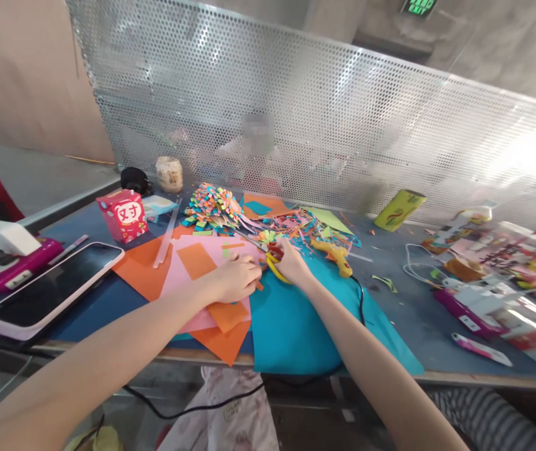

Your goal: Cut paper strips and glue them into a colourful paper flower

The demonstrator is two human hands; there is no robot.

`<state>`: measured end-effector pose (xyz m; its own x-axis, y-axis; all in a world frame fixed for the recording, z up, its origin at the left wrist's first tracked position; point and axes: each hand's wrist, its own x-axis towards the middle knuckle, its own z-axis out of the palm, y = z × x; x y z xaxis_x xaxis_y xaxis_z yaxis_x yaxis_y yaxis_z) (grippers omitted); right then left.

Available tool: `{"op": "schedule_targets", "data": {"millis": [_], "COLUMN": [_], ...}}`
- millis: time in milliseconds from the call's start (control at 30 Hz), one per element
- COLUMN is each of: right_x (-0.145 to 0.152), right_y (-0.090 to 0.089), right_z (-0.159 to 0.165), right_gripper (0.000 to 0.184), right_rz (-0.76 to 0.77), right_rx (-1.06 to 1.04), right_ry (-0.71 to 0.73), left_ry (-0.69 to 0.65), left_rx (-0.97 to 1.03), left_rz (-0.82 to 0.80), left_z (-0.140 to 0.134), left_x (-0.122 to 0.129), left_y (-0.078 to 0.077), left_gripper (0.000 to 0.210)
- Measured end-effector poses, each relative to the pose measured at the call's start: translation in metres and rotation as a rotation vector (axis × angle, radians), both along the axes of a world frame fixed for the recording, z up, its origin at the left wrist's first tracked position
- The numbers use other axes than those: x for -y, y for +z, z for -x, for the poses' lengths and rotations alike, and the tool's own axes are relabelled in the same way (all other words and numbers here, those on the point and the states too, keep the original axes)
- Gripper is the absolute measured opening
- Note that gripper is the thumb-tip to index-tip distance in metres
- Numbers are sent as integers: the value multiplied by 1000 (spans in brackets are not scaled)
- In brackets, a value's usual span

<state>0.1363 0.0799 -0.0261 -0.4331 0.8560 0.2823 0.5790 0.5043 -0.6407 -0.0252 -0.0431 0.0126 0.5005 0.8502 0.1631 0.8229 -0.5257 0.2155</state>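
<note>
Table (404,297), paper scraps (296,222) beyond scissors (274,269)

Holds both forearms (126,341) angled inward | lays left hand (236,277) back upward, fingers (251,272) bent | grips with right hand (292,260), close beside left

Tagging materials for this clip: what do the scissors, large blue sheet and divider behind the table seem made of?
Scissors: probably plastic handles, smooth yellow; metal blades, judging by their grey sheen.
Large blue sheet: likely paper or card, matt, thin-edged.
Divider: apparently perforated metal, silvery, bright reflections.
</note>
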Motion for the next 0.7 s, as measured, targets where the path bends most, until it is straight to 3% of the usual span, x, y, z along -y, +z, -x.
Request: {"op": "schedule_targets", "data": {"millis": [300, 700], "right_x": [2, 2], "right_y": [5, 2], "right_z": [5, 7], "right_gripper": [31, 30], "right_rz": [7, 21], "right_rx": [5, 5], "right_ry": [-61, -52], "left_ry": [59, 9], "left_rx": [-81, -104], "left_rz": [-59, -120], "left_z": [-3, 0], "left_x": [0, -10], "left_y": [1, -11], "left_gripper": [18, 18]}}
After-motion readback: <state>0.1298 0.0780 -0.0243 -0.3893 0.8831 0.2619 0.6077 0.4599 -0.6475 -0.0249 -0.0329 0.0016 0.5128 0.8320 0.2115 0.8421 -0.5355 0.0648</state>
